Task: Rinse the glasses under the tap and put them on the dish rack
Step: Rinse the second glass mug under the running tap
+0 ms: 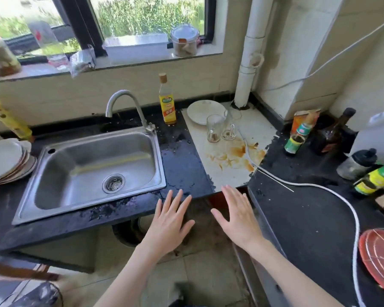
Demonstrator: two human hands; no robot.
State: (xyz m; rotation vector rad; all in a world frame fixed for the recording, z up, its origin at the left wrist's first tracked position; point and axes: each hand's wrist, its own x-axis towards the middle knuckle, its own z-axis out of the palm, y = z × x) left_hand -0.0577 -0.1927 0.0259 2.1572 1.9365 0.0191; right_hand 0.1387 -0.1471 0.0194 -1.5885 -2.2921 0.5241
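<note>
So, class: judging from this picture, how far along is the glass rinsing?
Nothing looks done: both glasses stand on the white counter, one holding brown dregs. Nothing is in hand; the left hand and right hand hover open. No water shows at the tap. Rinsing and racking remain; no rack is visible.

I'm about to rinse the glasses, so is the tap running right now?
Off. No stream falls from the tap spout, and the sink basin holds no pooled water.
</note>
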